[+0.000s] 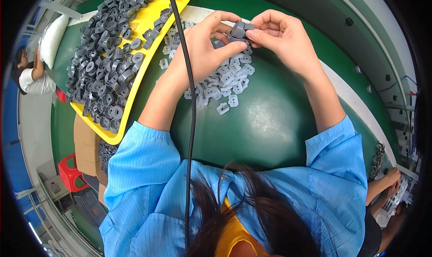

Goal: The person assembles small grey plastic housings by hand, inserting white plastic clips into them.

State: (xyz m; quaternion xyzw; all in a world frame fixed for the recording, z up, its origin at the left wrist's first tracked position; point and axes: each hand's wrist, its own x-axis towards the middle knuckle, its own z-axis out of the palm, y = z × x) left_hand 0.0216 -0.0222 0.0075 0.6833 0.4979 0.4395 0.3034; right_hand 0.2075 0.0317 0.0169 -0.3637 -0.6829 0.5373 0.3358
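Observation:
Over the far side of the green table, my left hand is closed round a dark grey round plastic part, its thumb under the near side. My right hand pinches the right edge of that grey part between thumb and fingers. Whether a second small piece is between my right fingertips, I cannot make out. Below and between the hands lies a heap of small translucent white plastic pieces, each with holes. Some of the heap is hidden behind my left hand.
Left of my left arm, a yellow tray holds many grey round parts. A black cable hangs down across the view. A cardboard box and a red stool stand at left. Other people work at far left and lower right.

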